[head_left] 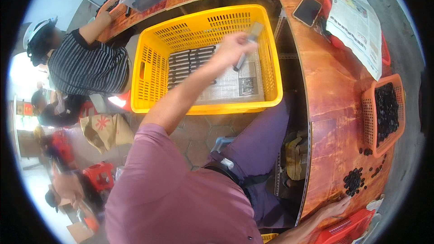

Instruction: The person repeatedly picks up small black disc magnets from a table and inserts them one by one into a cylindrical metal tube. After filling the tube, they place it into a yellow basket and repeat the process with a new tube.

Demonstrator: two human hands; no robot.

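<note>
Head view, left hand (233,47) gripping a dark metal rod (246,47) over the far yellow crate (149,70) lined with newspaper, right hand (337,208) lying open-fingered on the near-right tabletop (332,95) beside small black pieces (353,181), orange basket (368,113) right.

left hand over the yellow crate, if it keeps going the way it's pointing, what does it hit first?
Probably the far wall of the yellow crate. The left hand holds a grey bar-shaped part and points up and right across the newspaper lining. Its height is unclear, so it could pass over the rim toward the wooden table.

floor: hexagonal tiles (199,131) | furniture: wooden table (330,95), red stool (101,174) | light: bright daylight at left
</note>
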